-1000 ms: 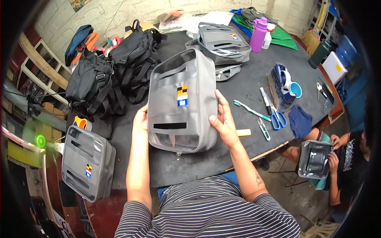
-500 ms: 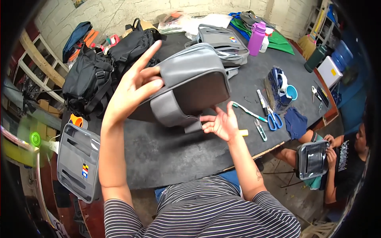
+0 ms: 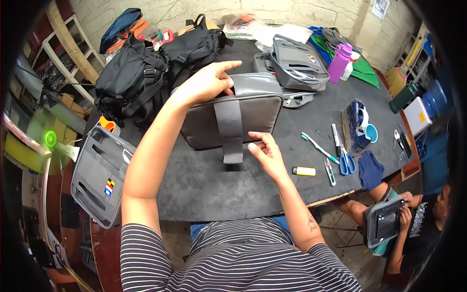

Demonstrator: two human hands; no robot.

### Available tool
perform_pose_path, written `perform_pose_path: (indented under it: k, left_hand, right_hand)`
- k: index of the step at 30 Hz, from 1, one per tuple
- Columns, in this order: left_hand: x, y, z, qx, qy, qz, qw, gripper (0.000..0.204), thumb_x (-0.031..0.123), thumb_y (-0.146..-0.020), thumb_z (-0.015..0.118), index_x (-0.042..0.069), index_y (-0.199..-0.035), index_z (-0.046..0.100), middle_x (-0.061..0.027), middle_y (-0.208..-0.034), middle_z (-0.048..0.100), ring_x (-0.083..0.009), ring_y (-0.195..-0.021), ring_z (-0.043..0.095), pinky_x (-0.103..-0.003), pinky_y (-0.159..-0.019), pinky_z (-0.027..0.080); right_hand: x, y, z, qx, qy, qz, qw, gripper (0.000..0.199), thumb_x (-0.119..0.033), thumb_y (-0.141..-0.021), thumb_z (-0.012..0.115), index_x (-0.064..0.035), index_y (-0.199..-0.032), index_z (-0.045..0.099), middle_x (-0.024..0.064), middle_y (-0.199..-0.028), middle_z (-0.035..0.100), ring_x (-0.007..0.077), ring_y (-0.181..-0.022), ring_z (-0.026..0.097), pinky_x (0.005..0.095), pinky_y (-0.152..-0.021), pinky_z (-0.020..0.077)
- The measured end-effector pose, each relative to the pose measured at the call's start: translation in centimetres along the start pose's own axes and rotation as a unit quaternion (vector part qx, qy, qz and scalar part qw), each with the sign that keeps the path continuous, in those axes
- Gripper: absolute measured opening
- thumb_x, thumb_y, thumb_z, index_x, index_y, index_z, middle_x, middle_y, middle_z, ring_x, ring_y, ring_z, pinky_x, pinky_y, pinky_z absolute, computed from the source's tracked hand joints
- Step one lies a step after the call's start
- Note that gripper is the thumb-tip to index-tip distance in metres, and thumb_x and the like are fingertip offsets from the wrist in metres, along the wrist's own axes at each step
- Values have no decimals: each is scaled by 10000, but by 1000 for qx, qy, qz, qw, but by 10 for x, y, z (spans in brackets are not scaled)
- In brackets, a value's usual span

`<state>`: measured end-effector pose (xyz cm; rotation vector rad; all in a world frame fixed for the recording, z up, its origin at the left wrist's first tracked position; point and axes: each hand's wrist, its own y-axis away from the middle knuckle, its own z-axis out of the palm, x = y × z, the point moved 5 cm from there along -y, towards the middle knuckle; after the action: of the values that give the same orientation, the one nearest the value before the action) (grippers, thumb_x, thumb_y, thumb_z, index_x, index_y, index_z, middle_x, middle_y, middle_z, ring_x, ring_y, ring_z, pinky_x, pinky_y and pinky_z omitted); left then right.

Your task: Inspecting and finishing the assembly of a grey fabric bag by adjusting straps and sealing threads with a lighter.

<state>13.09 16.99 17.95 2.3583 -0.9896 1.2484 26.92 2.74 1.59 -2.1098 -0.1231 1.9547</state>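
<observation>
A grey bag [image 3: 245, 117] stands on its edge on the black table [image 3: 204, 185], its back side with a wide grey strap [image 3: 229, 129] facing me. My left hand [image 3: 206, 82] grips the bag's top left corner, fingers over the upper edge. My right hand [image 3: 266, 153] touches the bag's lower right edge beside the strap's loose end, fingers apart.
Black backpacks [image 3: 146, 73] lie at the far left, more grey bags [image 3: 296, 63] behind. A purple bottle [image 3: 339, 62], scissors [image 3: 344, 158], a toothbrush [image 3: 318, 147], a yellow lighter [image 3: 304, 171] and a tape dispenser [image 3: 360, 127] lie at right. Another grey bag [image 3: 99, 175] sits at left. A seated person [image 3: 413, 219] holds a bag at lower right.
The grey bag lay flat with its front up under both hands, was lifted and turned over, and now stands with its strap side toward me. My left hand moved to its top.
</observation>
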Motion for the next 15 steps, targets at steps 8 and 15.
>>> perform_pose_path:
  k: [8,15]
  left_hand:
    - [21,83,-21,381,69,187,903,288,75,-935,552,-7,-1209,586,-107,-1016,668,-143,-937,617,-276,-869,480]
    - [-79,142,79,436,267,37,858,163,178,-961,531,33,-1033,546,-73,-920,622,-131,-770,606,-266,-719,473]
  right_hand:
    - [1,-13,17,15,22,8,1000,316,-212,-870,677,-18,-1116,633,22,-1037,488,67,-732,475,211,-694,436]
    - [27,-2,16,-23,8,46,999,262,-217,-898,646,-7,-1056,652,26,-992,553,86,-790,544,233,-717,450]
